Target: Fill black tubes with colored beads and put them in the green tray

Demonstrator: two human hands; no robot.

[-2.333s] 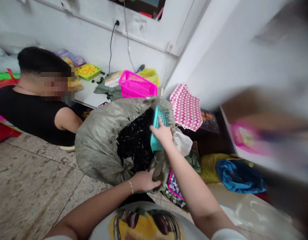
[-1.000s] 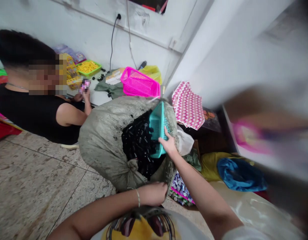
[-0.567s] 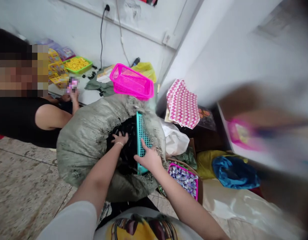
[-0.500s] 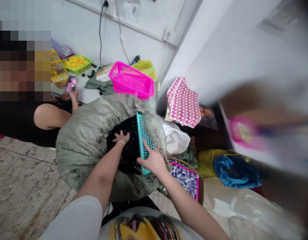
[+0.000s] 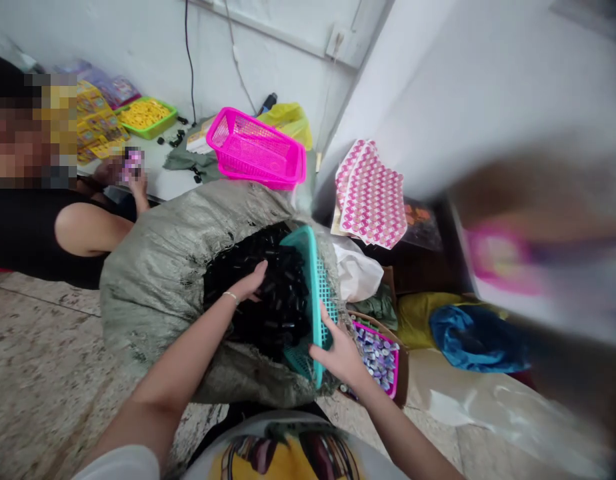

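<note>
A big grey-green woven sack [image 5: 153,267] stands in front of me, its mouth wide. Small black plastic pieces [image 5: 283,287] fill its inside. A teal mesh basket [image 5: 315,267] is tipped on its side at the sack's right edge, its opening facing left, with black pieces inside it. My left hand [image 5: 249,283] lies among the pieces, fingers stretched toward the basket, some of them hidden. My right hand [image 5: 342,353] grips the basket's near right side, thumb by the rim.
A person's hands [image 5: 135,180] hold a small pink thing at the left. Behind the sack are a pink basket [image 5: 258,150] and a green basket of yellow pieces [image 5: 147,117]. To the right are pink-patterned sheets [image 5: 373,197], a box of purple-white pieces [image 5: 378,360] and a blue bag [image 5: 475,340].
The teal basket has come up and tilted, its opening now toward my left hand, with black pieces in it. My left hand has turned sideways and moved slightly right; my right hand has shifted right.
</note>
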